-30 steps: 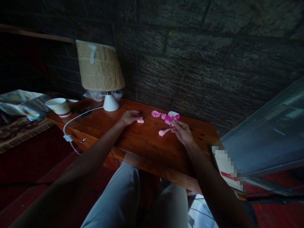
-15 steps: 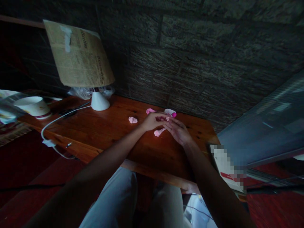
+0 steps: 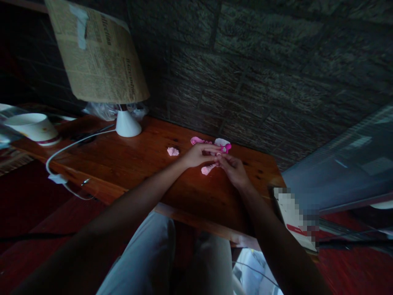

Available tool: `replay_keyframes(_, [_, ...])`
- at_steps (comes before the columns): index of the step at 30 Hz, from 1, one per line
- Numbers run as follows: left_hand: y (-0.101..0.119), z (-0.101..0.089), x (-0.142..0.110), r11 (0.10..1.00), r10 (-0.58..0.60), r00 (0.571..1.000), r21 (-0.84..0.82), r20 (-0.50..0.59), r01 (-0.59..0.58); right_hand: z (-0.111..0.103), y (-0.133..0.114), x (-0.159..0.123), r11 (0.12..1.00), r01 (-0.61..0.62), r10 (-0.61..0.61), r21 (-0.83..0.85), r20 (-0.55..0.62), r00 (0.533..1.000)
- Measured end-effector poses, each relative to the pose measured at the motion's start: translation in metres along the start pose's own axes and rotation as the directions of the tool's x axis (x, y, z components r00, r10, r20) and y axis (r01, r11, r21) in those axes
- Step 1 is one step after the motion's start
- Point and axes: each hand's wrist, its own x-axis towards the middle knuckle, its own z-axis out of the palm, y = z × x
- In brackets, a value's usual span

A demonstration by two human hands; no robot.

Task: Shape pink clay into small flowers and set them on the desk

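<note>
Pink lump (image 3: 172, 151) now lies clear of left hand (image 3: 198, 155).

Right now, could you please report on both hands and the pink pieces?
Left hand and right hand together at small pink piece, exact grip unclear. Pink lump apart, left of both. Left hand partly hides pink pieces behind.

left hand (image 3: 199, 155) and right hand (image 3: 236, 170) meet at a small pale-pink piece (image 3: 219, 155), pinched by the right. near side of grip: pink cone (image 3: 206, 169), lying down. beyond grip: magenta piece (image 3: 228, 146). left of grip: pink lump (image 3: 172, 151); farther left, lamp (image 3: 101, 67).
</note>
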Motion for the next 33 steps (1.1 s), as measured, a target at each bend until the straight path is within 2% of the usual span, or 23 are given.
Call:
replay_keyframes(4, [0.000,0.000,0.001,0.997,0.026,0.998,-0.071,0.052,-0.022,0.002,-0.003,-0.001,0.995,0.053,-0.054,-0.081,-0.009,0.998])
replay_keyframes(7, [0.003,0.003,0.002,0.996,-0.015,0.999,-0.090,0.042,0.019,0.004,0.000,0.000,0.988,0.071,-0.082,-0.140,-0.070,0.994])
replay_keyframes(10, [0.007,0.007,0.001,0.995,-0.059,0.998,-0.084,0.016,0.061,0.005,0.004,0.002,0.993,0.049,-0.059,-0.104,-0.097,0.994])
replay_keyframes(14, [0.009,0.007,0.001,0.988,-0.135,0.989,-0.064,0.059,0.138,0.007,0.002,0.002,1.000,-0.017,0.017,0.019,-0.010,1.000])
replay_keyframes(16, [0.007,0.004,0.002,0.980,-0.177,0.984,-0.086,0.022,0.179,0.008,-0.002,0.002,0.993,-0.041,0.040,0.111,0.014,0.999])
replay_keyframes(18, [0.006,0.002,0.002,0.974,-0.195,0.979,-0.132,-0.064,0.186,0.007,-0.007,0.001,0.983,-0.041,0.038,0.182,0.015,0.999])
replay_keyframes(21, [0.004,0.000,0.001,0.963,-0.207,0.971,-0.201,-0.122,0.180,0.006,-0.010,0.000,0.989,-0.027,0.027,0.145,-0.001,1.000])
replay_keyframes(26, [0.007,0.001,0.000,0.935,-0.255,0.966,-0.268,-0.050,0.233,0.004,-0.009,-0.001,0.999,0.032,-0.032,0.010,-0.018,0.999])
replay_keyframes(29, [0.011,0.002,0.000,0.919,-0.294,0.956,-0.278,-0.009,0.280,0.005,-0.008,-0.001,0.999,0.024,-0.025,0.039,0.001,1.000])
replay_keyframes(33, [0.015,0.003,-0.001,0.898,-0.328,0.945,-0.311,0.002,0.312,0.007,-0.011,-0.001,0.985,-0.075,0.071,0.154,0.031,0.997])
